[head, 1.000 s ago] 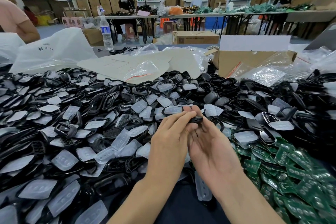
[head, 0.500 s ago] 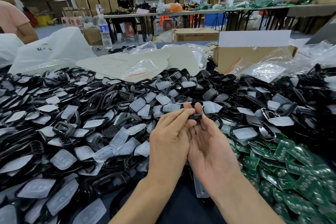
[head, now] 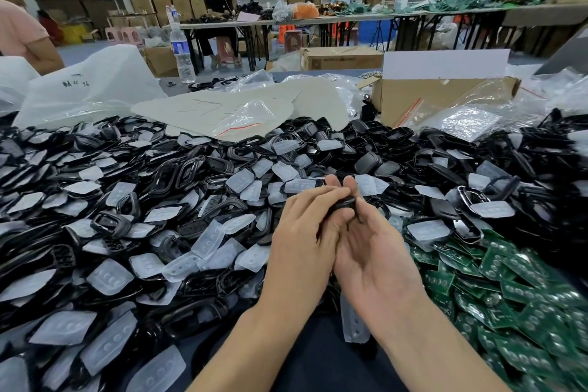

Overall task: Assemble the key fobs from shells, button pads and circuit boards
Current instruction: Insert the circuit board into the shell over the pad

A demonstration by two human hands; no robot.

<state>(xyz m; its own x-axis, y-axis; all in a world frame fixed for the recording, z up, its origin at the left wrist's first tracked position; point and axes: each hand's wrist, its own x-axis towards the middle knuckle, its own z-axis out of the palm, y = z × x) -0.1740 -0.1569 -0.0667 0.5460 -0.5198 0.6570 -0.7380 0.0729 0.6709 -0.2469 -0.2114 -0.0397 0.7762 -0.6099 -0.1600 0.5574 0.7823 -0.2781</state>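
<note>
Both hands meet above the middle of the table around one black key fob shell (head: 343, 203), seen edge-on. My left hand (head: 305, 232) curls its fingers over the shell from the left. My right hand (head: 372, 248) cradles it from the right, palm up, fingertips behind it. A wide heap of black shells (head: 105, 226) mixed with translucent button pads (head: 210, 239) covers the table left and centre. Green circuit boards (head: 515, 289) are piled at the right. Whether a pad or board sits inside the held shell is hidden.
A cardboard box (head: 445, 99) with plastic bags stands at the back right. Clear bags and a grey sheet (head: 229, 108) lie behind the heap. A water bottle (head: 181, 48) stands further back. One loose pad (head: 353, 321) lies under my right wrist. People work at far tables.
Both hands stay together on the shell with only slight finger shifts; the view has tilted a little.
</note>
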